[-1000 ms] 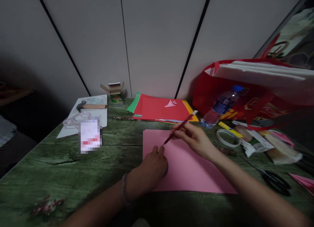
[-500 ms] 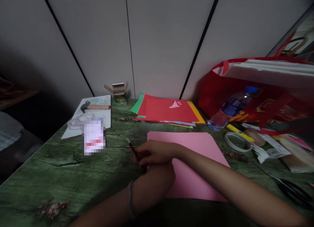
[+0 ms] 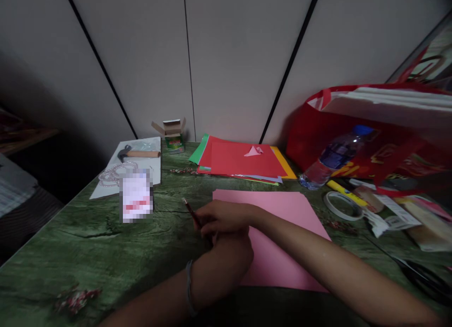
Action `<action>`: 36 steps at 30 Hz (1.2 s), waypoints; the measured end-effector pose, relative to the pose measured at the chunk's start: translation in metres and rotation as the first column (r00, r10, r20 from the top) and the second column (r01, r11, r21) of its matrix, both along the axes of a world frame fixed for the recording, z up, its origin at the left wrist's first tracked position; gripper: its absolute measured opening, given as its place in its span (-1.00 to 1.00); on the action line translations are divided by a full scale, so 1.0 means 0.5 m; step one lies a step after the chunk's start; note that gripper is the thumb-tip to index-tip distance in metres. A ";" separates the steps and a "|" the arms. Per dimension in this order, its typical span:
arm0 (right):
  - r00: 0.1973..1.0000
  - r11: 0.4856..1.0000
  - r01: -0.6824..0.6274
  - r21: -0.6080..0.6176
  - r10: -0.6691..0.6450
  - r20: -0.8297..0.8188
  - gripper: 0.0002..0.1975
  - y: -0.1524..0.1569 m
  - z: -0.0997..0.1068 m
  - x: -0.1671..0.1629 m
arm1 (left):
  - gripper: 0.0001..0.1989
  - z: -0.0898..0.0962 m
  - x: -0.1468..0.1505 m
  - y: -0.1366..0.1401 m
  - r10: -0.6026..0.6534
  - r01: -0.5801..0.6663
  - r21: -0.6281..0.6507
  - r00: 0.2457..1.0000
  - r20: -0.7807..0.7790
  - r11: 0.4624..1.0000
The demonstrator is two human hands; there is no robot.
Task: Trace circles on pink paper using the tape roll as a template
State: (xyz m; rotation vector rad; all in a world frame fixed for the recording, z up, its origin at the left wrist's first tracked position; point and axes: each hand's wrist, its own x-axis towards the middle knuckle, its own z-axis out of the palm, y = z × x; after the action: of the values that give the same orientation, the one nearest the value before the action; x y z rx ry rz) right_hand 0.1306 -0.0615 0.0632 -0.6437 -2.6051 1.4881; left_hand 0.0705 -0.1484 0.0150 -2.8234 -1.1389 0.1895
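A pink sheet of paper [image 3: 282, 251] lies on the table in front of me, partly covered by both arms. My right hand [image 3: 221, 216] reaches across from the right to the sheet's left side. Its fingers are closed around a dark red pencil [image 3: 190, 212], whose pale upper end leans to the left. The pencil's lower end is hidden behind the hands. My left hand [image 3: 235, 254], with a grey band at the wrist, is bent over the sheet's left part, just below the right hand. Its fingers are out of sight.
Coloured sheets [image 3: 243, 159] are stacked at the back. A hammer [image 3: 143, 154] and a bright pixelated object [image 3: 136, 195] lie left, near a small open box [image 3: 174, 141]. Rightward are a bottle [image 3: 330, 157], a tape roll [image 3: 342, 205], scissors [image 3: 423, 277] and a red bag [image 3: 307, 124].
The view has shifted very slightly. My right hand with the pencil has moved only a little, and both hands keep their places at the sheet's left side.
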 end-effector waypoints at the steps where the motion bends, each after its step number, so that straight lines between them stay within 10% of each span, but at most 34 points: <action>1: 1.000 0.999 0.030 0.016 -0.030 -0.010 -0.90 0.004 -0.002 0.002 | -0.78 0.009 -0.002 -0.001 -0.002 0.003 0.003 1.000 -0.029 1.000; 10: 0.920 0.912 0.330 -0.244 -0.368 -0.132 -0.94 0.052 -0.044 0.055 | -0.78 0.047 -0.007 0.007 -0.094 0.082 -0.092 0.987 -0.130 0.992; 20: 0.701 0.750 0.627 -0.209 -0.661 -0.269 -0.77 -0.005 -0.053 0.184 | -0.74 0.051 -0.009 0.015 -0.116 0.102 -0.110 0.984 -0.134 0.989; 22: 0.610 0.679 0.702 -0.212 -0.728 -0.314 -0.74 -0.027 -0.063 0.224 | -0.76 0.040 -0.011 0.019 -0.099 0.089 -0.098 0.990 -0.100 0.991; 27: 0.203 0.308 0.942 -0.131 -0.837 -0.508 -0.76 -0.139 -0.093 0.328 | -0.78 0.011 -0.025 0.028 -0.091 0.091 -0.001 0.996 0.011 0.996; 30: 0.312 0.264 0.950 0.165 -0.814 -0.490 -0.81 -0.230 -0.115 0.356 | -0.80 0.028 -0.028 0.032 -0.095 0.096 -0.040 0.995 0.027 0.995; 36: 0.699 0.471 0.677 0.566 -0.653 -0.293 -0.56 -0.332 -0.157 0.339 | -0.62 0.073 -0.042 0.025 0.031 -0.013 -0.260 0.997 0.067 0.965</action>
State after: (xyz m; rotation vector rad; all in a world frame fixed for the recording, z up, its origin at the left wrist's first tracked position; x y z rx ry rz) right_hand 0.3003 -0.2276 -0.0152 -1.2910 -2.1425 0.3134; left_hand 0.0493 -0.1361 0.0513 -3.0683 -1.2443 0.2612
